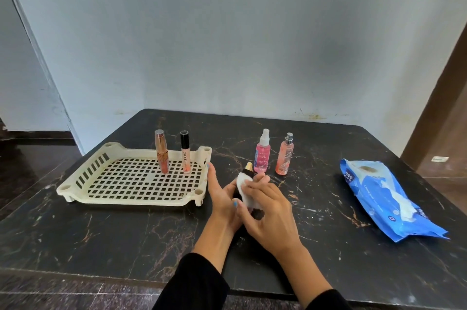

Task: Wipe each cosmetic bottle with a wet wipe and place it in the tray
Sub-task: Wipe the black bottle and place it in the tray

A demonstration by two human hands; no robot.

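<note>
The left hand (221,194) has its grip around a small dark bottle (246,173) with a gold cap, the thumb curled across the front of the bottle while the index finger points out straight toward the tray's near corner. The right hand (267,211) presses a white wet wipe (244,189) against the bottle's side, fingers curled over the wipe and pinching it to the bottle. The bottle is held tilted just above the desk (126,239), right beside the right edge of the cream perforated tray (83,180), with its cap pointing away from the person.

Inside the tray, near its far right corner, two items stand upright side by side: a lipstick tube (161,155) with a clear top and a slim lip gloss (185,154) with a black cap. On the dark marbled desk behind the hands stand two spray bottles close together, a pink one (262,155) with a white nozzle and a peach one (284,158) with a silver nozzle. Well to the right lies a blue pack of wet wipes (386,198), a white sheet poking out of its opening. Both forearms wear black sleeves (192,284).
</note>
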